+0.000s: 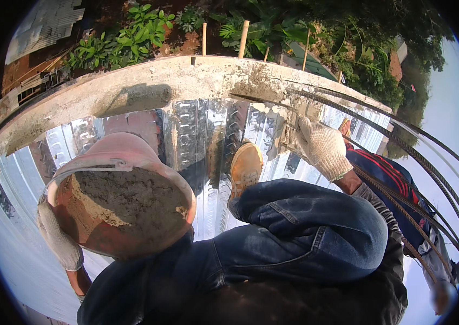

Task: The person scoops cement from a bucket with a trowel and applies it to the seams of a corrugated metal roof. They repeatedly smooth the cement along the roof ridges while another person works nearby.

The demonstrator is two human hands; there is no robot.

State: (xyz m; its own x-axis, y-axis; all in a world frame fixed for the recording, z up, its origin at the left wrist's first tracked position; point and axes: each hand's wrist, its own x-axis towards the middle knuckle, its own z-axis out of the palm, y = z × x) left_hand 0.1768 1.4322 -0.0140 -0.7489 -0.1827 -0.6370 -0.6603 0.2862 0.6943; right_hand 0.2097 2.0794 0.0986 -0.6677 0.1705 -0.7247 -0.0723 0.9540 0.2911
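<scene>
A pinkish bucket (132, 143) with a wire handle stands tilted against my left leg. Grey wet mortar (132, 203) lies inside it, with a paler sandy streak along one side. My left hand (57, 235), in a white knitted glove, is closed on the bucket's left side, its fingertips partly hidden. My right hand (321, 147), gloved the same way, is closed around what looks like a trowel (264, 101). The trowel's thin dark edge points left, close to the rough concrete beam (202, 76); its handle is mostly hidden by the glove.
Corrugated metal decking (202, 141) spans below, with my tan shoe (246, 165) on it. Long bent rebar rods (413, 154) arch past my right arm. Beyond them is another person's striped trouser leg (389, 173). Wooden stakes (244, 39) and plants (132, 40) stand past the beam.
</scene>
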